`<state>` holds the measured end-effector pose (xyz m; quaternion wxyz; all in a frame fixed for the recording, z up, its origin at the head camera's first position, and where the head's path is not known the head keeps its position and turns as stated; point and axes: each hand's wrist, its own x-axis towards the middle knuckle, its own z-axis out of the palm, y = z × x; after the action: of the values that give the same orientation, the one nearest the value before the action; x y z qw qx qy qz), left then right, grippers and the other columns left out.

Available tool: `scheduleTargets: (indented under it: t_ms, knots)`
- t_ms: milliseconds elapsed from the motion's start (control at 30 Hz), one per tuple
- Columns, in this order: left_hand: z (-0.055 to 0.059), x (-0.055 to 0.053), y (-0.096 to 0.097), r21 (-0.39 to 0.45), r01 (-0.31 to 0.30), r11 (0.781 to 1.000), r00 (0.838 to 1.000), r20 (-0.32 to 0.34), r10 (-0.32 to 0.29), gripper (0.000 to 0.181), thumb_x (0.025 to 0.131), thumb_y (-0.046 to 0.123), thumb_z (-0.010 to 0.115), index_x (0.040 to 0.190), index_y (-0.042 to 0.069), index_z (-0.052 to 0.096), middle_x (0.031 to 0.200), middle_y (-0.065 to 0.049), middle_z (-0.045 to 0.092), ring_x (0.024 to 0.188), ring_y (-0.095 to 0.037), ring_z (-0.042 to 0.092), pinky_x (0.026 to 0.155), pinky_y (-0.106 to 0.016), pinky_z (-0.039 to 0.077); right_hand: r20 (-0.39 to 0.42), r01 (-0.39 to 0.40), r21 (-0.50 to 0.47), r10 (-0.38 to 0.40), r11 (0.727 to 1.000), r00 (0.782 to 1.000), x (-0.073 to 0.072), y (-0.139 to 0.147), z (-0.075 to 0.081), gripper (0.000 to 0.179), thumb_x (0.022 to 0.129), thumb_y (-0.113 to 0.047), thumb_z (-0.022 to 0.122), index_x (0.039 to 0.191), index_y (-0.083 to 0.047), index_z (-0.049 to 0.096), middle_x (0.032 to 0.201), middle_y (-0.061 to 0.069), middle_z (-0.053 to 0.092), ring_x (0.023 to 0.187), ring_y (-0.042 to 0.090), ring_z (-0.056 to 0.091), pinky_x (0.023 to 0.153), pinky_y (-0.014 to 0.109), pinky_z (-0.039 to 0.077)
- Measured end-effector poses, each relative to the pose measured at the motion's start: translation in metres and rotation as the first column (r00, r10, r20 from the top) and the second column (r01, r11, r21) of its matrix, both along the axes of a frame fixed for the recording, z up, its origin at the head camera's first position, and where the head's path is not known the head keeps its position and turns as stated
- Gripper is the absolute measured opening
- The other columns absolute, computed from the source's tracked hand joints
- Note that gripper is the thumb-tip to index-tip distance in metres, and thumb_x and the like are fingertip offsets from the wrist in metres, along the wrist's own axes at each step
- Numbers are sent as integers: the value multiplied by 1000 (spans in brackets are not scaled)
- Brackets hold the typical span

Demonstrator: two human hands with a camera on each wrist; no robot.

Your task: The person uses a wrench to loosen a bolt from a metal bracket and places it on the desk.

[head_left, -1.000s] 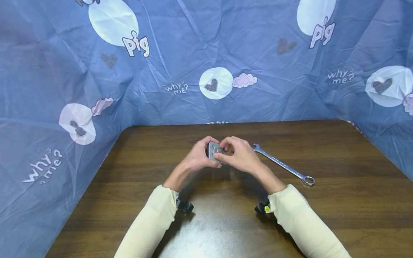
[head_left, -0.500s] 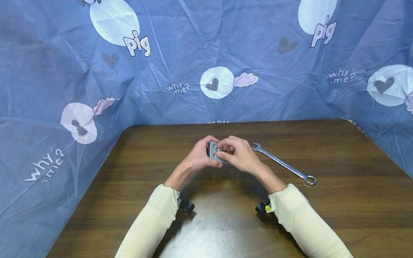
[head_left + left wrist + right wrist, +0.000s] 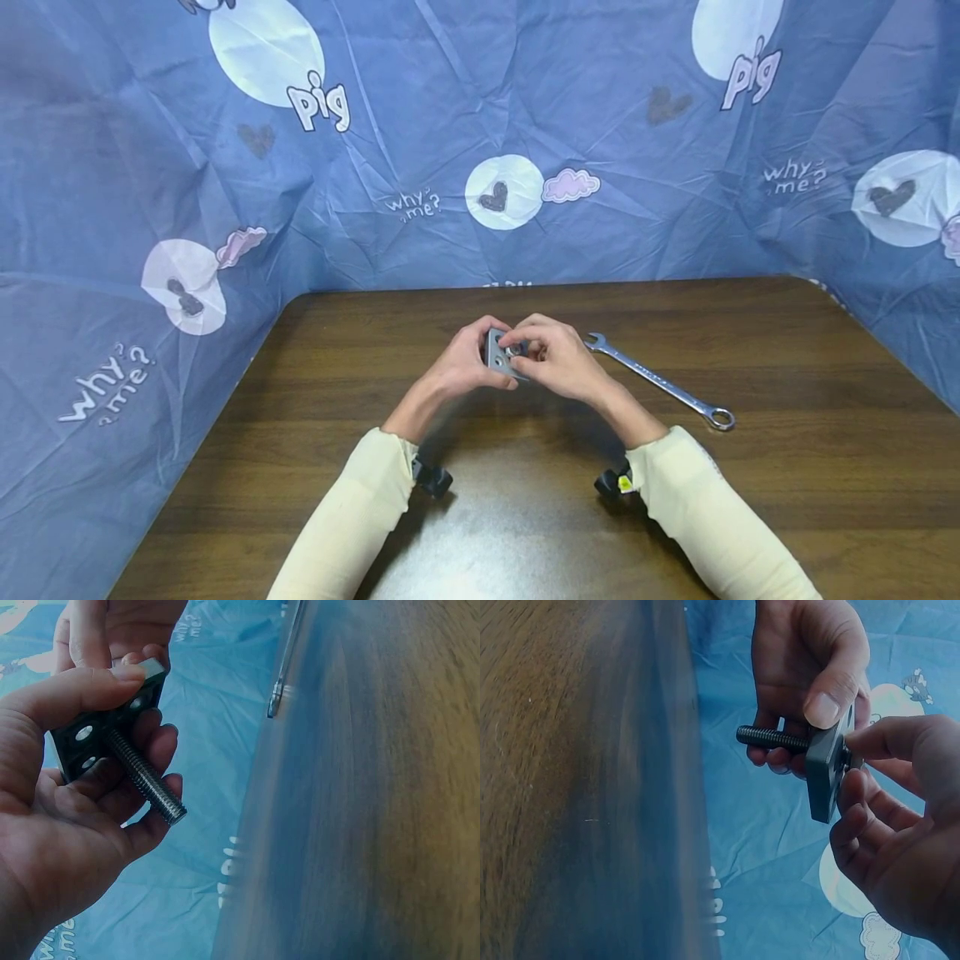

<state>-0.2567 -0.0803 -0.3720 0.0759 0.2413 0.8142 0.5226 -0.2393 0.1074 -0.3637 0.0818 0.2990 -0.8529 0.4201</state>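
My left hand (image 3: pixel 459 363) grips a grey metal plate (image 3: pixel 492 357) with several holes by its edges, holding it above the table. A threaded bolt (image 3: pixel 150 780) passes through the plate, and its long shank sticks out on the side towards my left palm. On the opposite face, my right hand (image 3: pixel 564 358) has thumb and index finger at the bolt's head end (image 3: pixel 855 760), pinching it close against the plate. Fingers partly cover that end, so whether a washer or nut sits there cannot be told.
A combination wrench (image 3: pixel 660 382) lies on the brown wooden table (image 3: pixel 315 500), to the right of my hands. Blue printed cloth (image 3: pixel 420 100) hangs around the table's back and sides.
My right thumb and index finger have shifted around the bolt's head end, the index finger reaching further over the plate. My left hand and the plate stay almost in place.
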Motion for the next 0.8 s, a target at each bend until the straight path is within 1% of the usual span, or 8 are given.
scheduleTargets:
  t_ms: [233,300,400,467,533,667,733,800]
  knots:
    - [0,0,1,11,8,1000,1000,6,-8,65,61,0,83,119,3,53,98,-17,65,78,-13,59,68,-24,50,14,-13,-3,13,1000,1000,0,0,0,26,78,1,63,98,-13,73,108,5,64,70,11,57,61,22,46]
    - [-1,0,2,13,8,1000,1000,3,-8,65,61,1,83,118,3,53,97,-16,65,78,-13,59,67,-24,50,10,-12,-7,12,1000,1000,-1,0,0,28,77,2,63,99,-13,72,107,5,64,70,11,57,61,21,46]
    - [-1,0,2,13,2,1000,1000,-10,-1,64,60,1,83,117,2,53,97,-15,65,77,-13,58,67,-24,49,17,-4,-25,5,1000,1000,-1,1,0,32,76,1,65,105,-12,69,105,5,64,68,10,56,59,21,45]
    - [-1,0,2,20,1,1000,1000,-17,0,64,60,1,82,117,2,53,99,-16,65,77,-12,58,67,-23,49,16,21,-31,-20,999,1000,-1,2,0,32,76,-5,69,108,-13,67,101,5,63,66,11,55,57,21,44]
    - [-1,0,2,32,4,999,1000,-17,-4,64,60,0,82,117,1,53,100,-16,65,78,-11,58,68,-23,49,16,59,-27,-58,998,998,-2,2,-1,31,78,-14,73,108,-13,66,97,5,62,65,12,54,56,22,43]
    - [-1,1,2,48,13,999,1000,-5,-13,64,61,-2,82,117,1,53,101,-17,65,80,-12,59,70,-23,51,10,162,45,-163,986,987,-3,1,-3,33,80,-38,75,102,-16,65,89,2,62,70,14,56,61,24,43]
    - [0,2,2,47,15,999,1000,-3,-15,63,61,-2,82,117,2,53,101,-16,65,82,-13,59,71,-24,51,8,202,79,-203,976,979,-3,0,-5,34,80,-46,73,97,-17,65,85,0,63,73,13,56,62,25,43]
    - [0,3,3,41,13,999,1000,-6,-12,63,61,0,83,117,2,54,101,-16,64,83,-14,60,72,-24,51,3,227,98,-228,969,974,-2,-2,-5,33,80,-48,72,93,-18,65,80,-2,62,71,12,56,61,25,43]
